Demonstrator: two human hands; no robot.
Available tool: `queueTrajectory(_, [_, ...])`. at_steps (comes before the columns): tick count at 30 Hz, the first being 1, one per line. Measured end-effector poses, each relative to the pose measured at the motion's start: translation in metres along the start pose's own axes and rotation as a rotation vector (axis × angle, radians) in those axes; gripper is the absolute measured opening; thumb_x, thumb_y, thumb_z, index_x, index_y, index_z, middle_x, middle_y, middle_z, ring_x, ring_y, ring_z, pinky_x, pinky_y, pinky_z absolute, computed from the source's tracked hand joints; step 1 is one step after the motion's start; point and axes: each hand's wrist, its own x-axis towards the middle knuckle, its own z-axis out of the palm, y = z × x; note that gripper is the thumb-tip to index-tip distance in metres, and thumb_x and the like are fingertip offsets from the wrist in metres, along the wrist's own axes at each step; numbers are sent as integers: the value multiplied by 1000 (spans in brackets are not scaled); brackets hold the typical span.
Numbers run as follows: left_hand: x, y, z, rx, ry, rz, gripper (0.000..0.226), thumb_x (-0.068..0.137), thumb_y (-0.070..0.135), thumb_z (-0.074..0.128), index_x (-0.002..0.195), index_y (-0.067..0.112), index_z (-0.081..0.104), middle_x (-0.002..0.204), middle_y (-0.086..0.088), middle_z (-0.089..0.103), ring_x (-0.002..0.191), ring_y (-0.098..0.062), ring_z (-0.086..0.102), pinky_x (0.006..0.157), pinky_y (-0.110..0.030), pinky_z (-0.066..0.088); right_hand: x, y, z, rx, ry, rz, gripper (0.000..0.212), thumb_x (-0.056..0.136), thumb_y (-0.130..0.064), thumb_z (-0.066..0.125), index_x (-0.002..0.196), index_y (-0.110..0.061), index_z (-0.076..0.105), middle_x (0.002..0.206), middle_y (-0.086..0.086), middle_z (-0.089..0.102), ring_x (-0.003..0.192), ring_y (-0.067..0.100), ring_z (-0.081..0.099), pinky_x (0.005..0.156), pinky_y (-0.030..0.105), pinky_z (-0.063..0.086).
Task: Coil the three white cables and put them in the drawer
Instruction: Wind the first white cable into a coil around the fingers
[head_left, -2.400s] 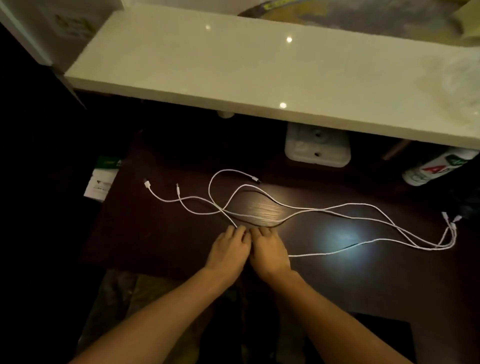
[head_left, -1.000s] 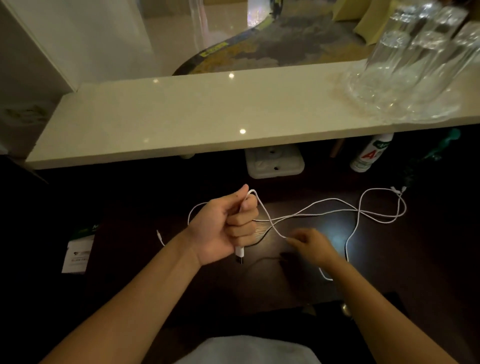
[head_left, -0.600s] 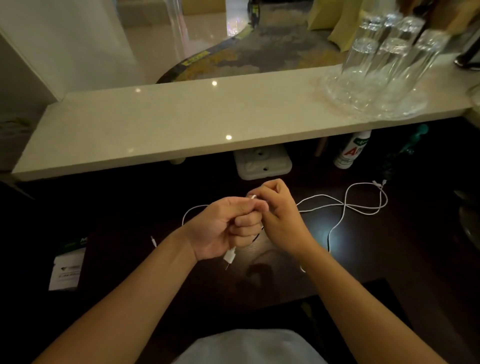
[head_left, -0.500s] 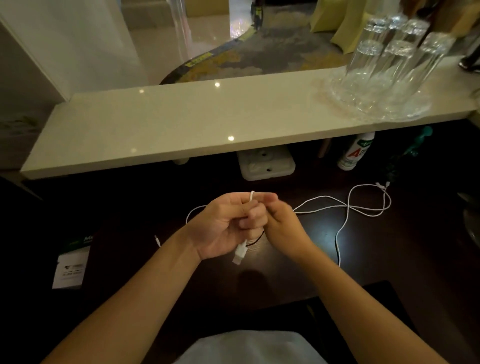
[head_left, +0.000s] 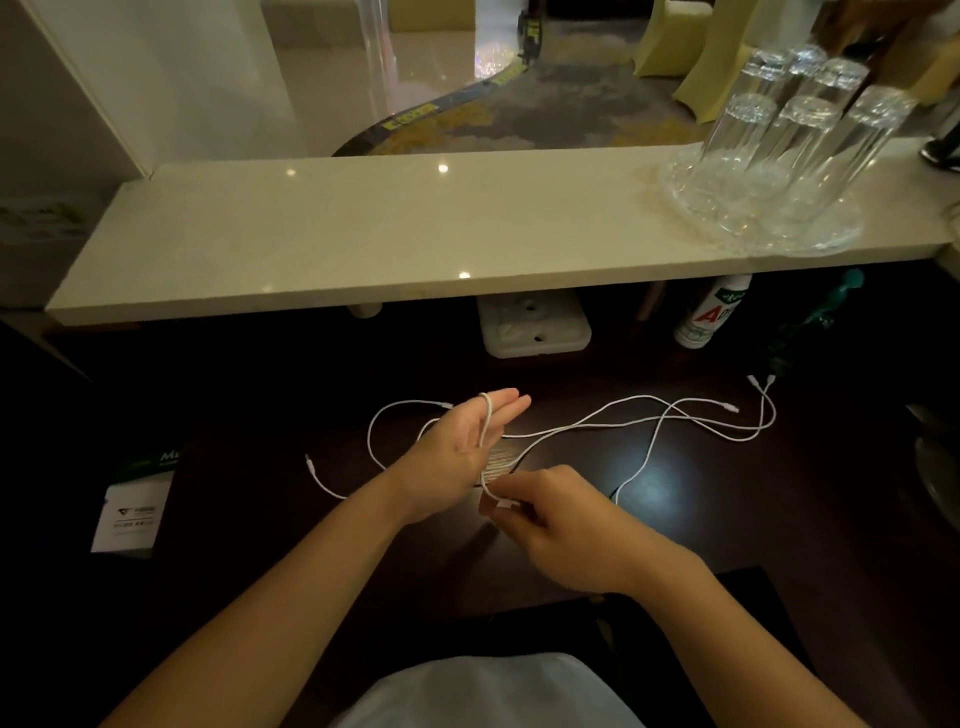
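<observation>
White cables lie tangled across the dark desk, their ends reaching toward the right and the left. My left hand is held up over the desk with straight fingers, and one cable loops over its fingertips and runs down across the palm. My right hand sits just below it and pinches that same cable near its plug end. No drawer is in view.
A pale stone shelf overhangs the desk's back, carrying a glass tray of upturned glasses at the right. Under it sit a white socket box and a white bottle. A white card lies at left.
My left hand has opened from a fist round the cable to straight fingers. My right hand has dropped from the left fingertips to below the palm, drawing the cable down into a loop.
</observation>
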Motion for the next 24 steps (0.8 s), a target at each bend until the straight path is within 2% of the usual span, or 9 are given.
queueTrajectory(3, [-7, 2, 0, -61, -93, -106, 62, 92, -20, 39, 147, 8, 34, 143, -6, 52, 132, -15, 50, 110, -34, 40, 3, -11, -20, -3, -33, -100, 19, 89, -1, 58, 81, -15, 68, 61, -27, 49, 65, -14, 54, 65, 8, 38])
queueTrajectory(4, [-10, 2, -1, -112, -148, -120, 57, 92, -20, 39, 142, 5, 41, 132, -14, 60, 124, -26, 21, 102, -45, 45, 5, -10, -28, -3, -28, -125, 19, 88, 1, 59, 88, -14, 72, 70, -28, 57, 72, -18, 56, 69, 6, 41])
queueTrajectory(5, [-13, 3, -1, -169, -194, -134, 52, 90, -23, 37, 135, 0, 48, 118, -22, 62, 99, -14, 47, 98, -54, 45, 7, -8, -35, -9, -25, -123, 18, 88, -2, 61, 93, -14, 73, 77, -23, 65, 77, -13, 60, 71, 8, 45])
queueTrajectory(6, [-16, 3, -2, -242, -246, -153, 49, 86, -26, 34, 127, -5, 51, 109, -22, 62, 101, -23, 51, 103, -59, 38, 10, -5, -41, -22, -18, -107, 13, 90, -7, 63, 93, -14, 74, 80, -15, 70, 76, -4, 64, 71, 16, 49])
queueTrajectory(8, [-21, 4, 2, -240, -303, -210, 52, 81, -29, 30, 123, -7, 52, 111, -9, 67, 116, -21, 60, 116, -51, 30, 17, 1, -48, -31, 16, -86, 9, 92, -16, 65, 86, -13, 73, 73, -7, 67, 66, 7, 61, 63, 22, 48])
queueTrajectory(10, [-23, 7, 8, -191, -377, -247, 58, 83, -28, 30, 135, -7, 44, 131, -16, 61, 128, -22, 55, 114, -44, 35, 23, 6, -51, 3, 26, -67, 13, 91, -19, 68, 78, -21, 70, 62, -12, 59, 57, 5, 54, 56, 18, 42])
queueTrajectory(15, [-31, 12, 13, -286, -435, -169, 58, 83, -28, 31, 136, -9, 42, 136, -26, 56, 126, -36, 55, 105, -38, 45, 32, 27, -57, 294, 51, 44, 14, 84, -18, 76, 75, -9, 70, 50, -11, 49, 48, 2, 43, 55, 15, 38])
queueTrajectory(19, [-36, 18, 11, -433, -417, -98, 56, 82, -29, 30, 132, -11, 44, 132, -27, 58, 118, -33, 60, 95, -31, 50, 30, 43, -38, 600, 97, 103, 14, 87, -16, 71, 77, -7, 70, 60, 11, 47, 55, 20, 40, 53, 23, 36])
queueTrajectory(24, [-33, 23, 8, -625, -405, -16, 63, 74, -26, 27, 133, -12, 43, 135, -30, 54, 124, -37, 56, 104, -34, 46, 18, 43, 13, 920, 174, 257, 19, 87, -1, 55, 85, -10, 71, 67, 9, 59, 61, 23, 53, 55, 27, 42])
